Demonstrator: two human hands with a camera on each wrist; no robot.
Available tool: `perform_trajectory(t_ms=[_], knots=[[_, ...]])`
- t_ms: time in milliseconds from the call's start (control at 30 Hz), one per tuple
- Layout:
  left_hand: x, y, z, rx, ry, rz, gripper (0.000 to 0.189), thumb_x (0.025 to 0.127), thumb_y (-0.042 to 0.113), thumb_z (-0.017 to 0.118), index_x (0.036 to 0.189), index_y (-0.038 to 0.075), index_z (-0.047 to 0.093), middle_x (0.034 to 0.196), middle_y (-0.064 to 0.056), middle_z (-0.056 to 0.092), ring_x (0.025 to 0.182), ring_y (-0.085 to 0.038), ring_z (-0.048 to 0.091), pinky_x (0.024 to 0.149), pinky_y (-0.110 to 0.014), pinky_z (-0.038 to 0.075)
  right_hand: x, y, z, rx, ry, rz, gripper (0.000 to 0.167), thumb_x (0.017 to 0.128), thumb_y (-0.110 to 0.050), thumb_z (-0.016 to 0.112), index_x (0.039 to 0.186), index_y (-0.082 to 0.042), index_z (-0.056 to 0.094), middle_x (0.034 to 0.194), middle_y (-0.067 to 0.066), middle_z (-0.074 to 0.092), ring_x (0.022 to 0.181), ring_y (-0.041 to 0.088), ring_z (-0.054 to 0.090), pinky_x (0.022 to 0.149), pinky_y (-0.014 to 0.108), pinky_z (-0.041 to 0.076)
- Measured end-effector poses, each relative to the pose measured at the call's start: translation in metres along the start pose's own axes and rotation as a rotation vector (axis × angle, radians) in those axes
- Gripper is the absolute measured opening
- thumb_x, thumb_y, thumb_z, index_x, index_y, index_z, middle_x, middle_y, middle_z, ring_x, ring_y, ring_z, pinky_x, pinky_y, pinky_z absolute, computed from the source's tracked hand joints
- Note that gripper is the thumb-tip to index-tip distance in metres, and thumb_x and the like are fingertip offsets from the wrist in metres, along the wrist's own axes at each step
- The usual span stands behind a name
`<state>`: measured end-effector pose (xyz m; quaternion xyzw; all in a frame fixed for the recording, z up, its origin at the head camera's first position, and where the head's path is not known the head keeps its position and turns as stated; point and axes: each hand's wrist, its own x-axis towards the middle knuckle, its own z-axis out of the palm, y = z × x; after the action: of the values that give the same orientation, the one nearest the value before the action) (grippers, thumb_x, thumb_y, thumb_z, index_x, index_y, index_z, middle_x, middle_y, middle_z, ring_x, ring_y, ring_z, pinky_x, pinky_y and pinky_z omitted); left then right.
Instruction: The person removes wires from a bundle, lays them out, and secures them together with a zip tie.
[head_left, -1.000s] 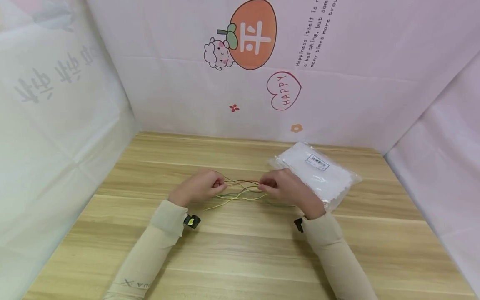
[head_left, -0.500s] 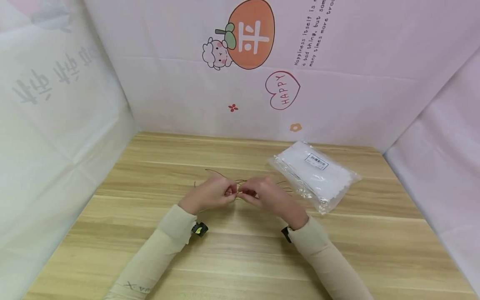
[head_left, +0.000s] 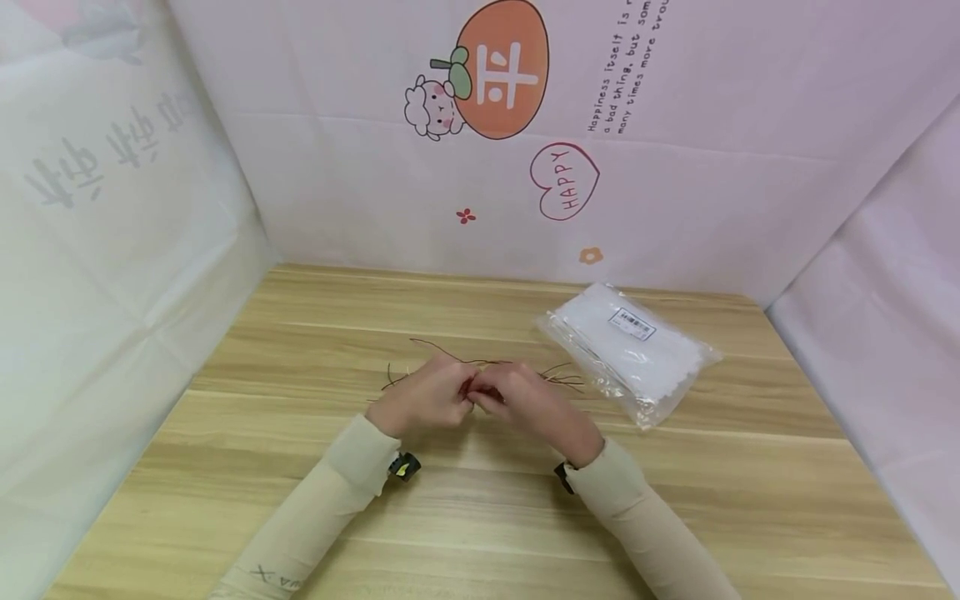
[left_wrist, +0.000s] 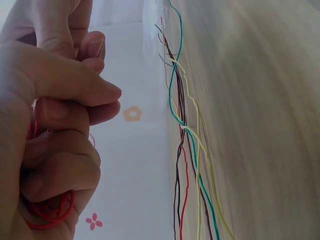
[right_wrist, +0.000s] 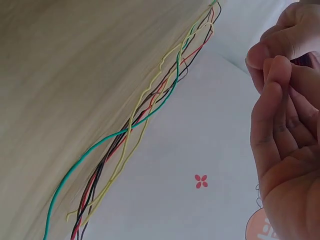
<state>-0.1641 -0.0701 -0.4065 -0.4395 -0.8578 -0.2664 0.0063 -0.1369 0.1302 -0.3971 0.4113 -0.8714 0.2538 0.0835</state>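
Observation:
My left hand [head_left: 429, 393] and right hand [head_left: 528, 404] meet at the middle of the table, fingertips close together. Loops of thin red wire [left_wrist: 52, 220] show beneath the curled fingers of my left hand, whose thumb and forefinger pinch together. My right hand's thumb and fingers are bent together on red wire beside the left fingertips; the pinched spot itself is mostly hidden. Just beyond both hands, a loose bundle of thin wires [right_wrist: 131, 125] stretches sideways along the table. It mixes green, yellow, black and red strands, some crossing each other.
A clear plastic bag [head_left: 637, 346] with white contents and a barcode label lies at the back right, beyond the right hand. Printed white cloth [head_left: 360, 200] stands behind the wood-grain table [head_left: 480, 533] and along both sides.
Both hands have come inward from about a hand's width apart until their fingers meet. They now stand in front of the wires, whose ends show to either side.

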Motion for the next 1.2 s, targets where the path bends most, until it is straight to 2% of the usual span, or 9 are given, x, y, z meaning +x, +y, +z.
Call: perform_trajectory(t_ms=[100, 200, 300, 400, 567, 733, 967, 1100, 1200], knots=[[-0.001, 0.000, 0.001, -0.053, -0.019, -0.018, 0.016, 0.081, -0.002, 0.059, 0.079, 0.014, 0.060, 0.065, 0.009, 0.043, 0.058, 0.001, 0.037, 0.056, -0.016, 0.033, -0.001, 0.001, -0.001, -0.043, -0.001, -0.022, 0.004, 0.094, -0.003, 0.075, 0.092, -0.006, 0.074, 0.086, 0.001, 0.074, 0.077, 0.006, 0.066, 0.071, 0.016, 0.055], [-0.001, 0.000, 0.000, -0.098, -0.053, -0.022, 0.015, 0.092, 0.004, 0.054, 0.081, 0.013, 0.059, 0.066, 0.008, 0.040, 0.057, 0.000, 0.035, 0.056, -0.018, 0.033, -0.002, 0.008, -0.004, -0.067, 0.003, -0.062, 0.008, 0.088, 0.001, 0.075, 0.086, -0.006, 0.071, 0.078, 0.000, 0.068, 0.069, 0.005, 0.058, 0.063, 0.015, 0.050], [-0.002, -0.002, -0.002, -0.068, -0.077, -0.014, 0.028, 0.105, 0.010, 0.043, 0.080, 0.012, 0.054, 0.068, 0.007, 0.038, 0.060, -0.003, 0.035, 0.060, -0.021, 0.036, -0.003, 0.020, -0.009, -0.074, -0.003, -0.079, 0.010, 0.085, 0.003, 0.073, 0.081, -0.006, 0.069, 0.073, 0.000, 0.066, 0.066, 0.004, 0.054, 0.060, 0.015, 0.047], [-0.003, -0.005, -0.005, -0.025, -0.108, -0.046, 0.034, 0.110, 0.011, 0.039, 0.077, 0.014, 0.048, 0.069, 0.006, 0.038, 0.063, -0.006, 0.036, 0.066, -0.025, 0.039, -0.007, 0.031, -0.019, -0.088, 0.001, -0.050, 0.012, 0.082, 0.004, 0.072, 0.078, -0.007, 0.069, 0.071, -0.001, 0.065, 0.064, 0.004, 0.054, 0.060, 0.016, 0.048], [-0.004, -0.007, -0.007, -0.010, -0.148, -0.069, 0.032, 0.112, 0.011, 0.042, 0.081, 0.015, 0.050, 0.072, 0.006, 0.043, 0.064, -0.006, 0.040, 0.068, -0.026, 0.043, -0.011, 0.034, -0.029, -0.053, -0.016, 0.006, 0.006, 0.090, -0.004, 0.074, 0.087, -0.009, 0.074, 0.078, -0.003, 0.071, 0.070, 0.003, 0.062, 0.066, 0.019, 0.055], [-0.004, -0.006, -0.005, -0.028, -0.135, -0.065, 0.030, 0.113, 0.013, 0.042, 0.086, 0.013, 0.054, 0.073, 0.006, 0.045, 0.064, -0.004, 0.039, 0.067, -0.024, 0.042, -0.005, 0.029, -0.022, -0.060, 0.026, -0.051, 0.005, 0.093, -0.012, 0.081, 0.094, -0.009, 0.077, 0.083, -0.004, 0.075, 0.073, 0.003, 0.066, 0.068, 0.019, 0.056], [-0.006, -0.010, -0.016, -0.165, -0.126, -0.111, 0.037, 0.114, 0.017, 0.036, 0.092, 0.004, 0.064, 0.073, 0.003, 0.051, 0.062, -0.004, 0.040, 0.065, -0.023, 0.041, -0.005, 0.029, -0.019, -0.097, 0.085, -0.093, 0.008, 0.090, -0.004, 0.081, 0.093, -0.009, 0.075, 0.080, -0.002, 0.074, 0.069, 0.003, 0.063, 0.065, 0.019, 0.054], [-0.012, -0.018, -0.029, -0.260, -0.100, -0.191, 0.038, 0.114, 0.019, 0.038, 0.085, 0.006, 0.059, 0.069, 0.006, 0.039, 0.060, -0.007, 0.033, 0.062, -0.024, 0.035, -0.009, 0.033, -0.027, -0.163, 0.126, -0.068, 0.007, 0.093, -0.005, 0.078, 0.090, -0.010, 0.073, 0.067, -0.005, 0.065, 0.060, 0.002, 0.055, 0.058, 0.022, 0.050], [-0.015, -0.024, -0.036, -0.323, -0.084, -0.206, 0.038, 0.115, 0.020, 0.040, 0.081, 0.010, 0.053, 0.069, 0.006, 0.035, 0.061, -0.010, 0.032, 0.062, -0.025, 0.032, -0.011, 0.038, -0.033, -0.205, 0.148, -0.060, 0.006, 0.094, -0.007, 0.076, 0.090, -0.011, 0.074, 0.065, -0.006, 0.063, 0.057, 0.002, 0.051, 0.056, 0.024, 0.049]])
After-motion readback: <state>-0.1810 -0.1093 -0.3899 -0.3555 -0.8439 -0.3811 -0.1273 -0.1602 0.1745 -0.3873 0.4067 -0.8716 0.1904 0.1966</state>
